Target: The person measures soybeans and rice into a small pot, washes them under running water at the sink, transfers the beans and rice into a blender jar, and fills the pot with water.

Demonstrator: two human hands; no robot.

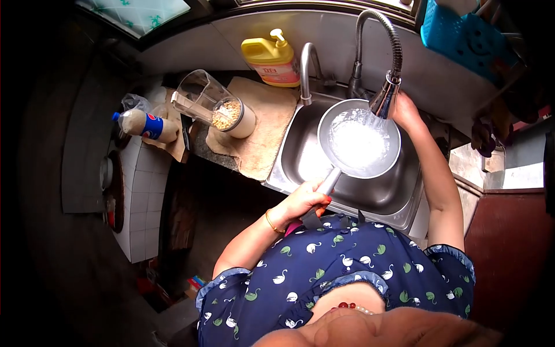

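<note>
My left hand [306,199] is closed around the handle of a grey frying pan [328,151]. The pan is held over a stainless steel sink [370,194], and water splashes brightly across its inside. Directly above the pan hangs the faucet spray head [384,99], tilted, with water running from it. My right hand [406,111] is at the right side of the spray head and seems to grip it from behind. Most of its fingers are hidden by the metal.
Left of the sink, a clear jug [199,95] with yellow beans or kernels stands on a tan cloth [263,153]. Behind are a yellow pump bottle [272,61] and a second tap [306,69]. Farther left lies a Pepsi bottle [147,125]. A blue basket [462,37] hangs upper right.
</note>
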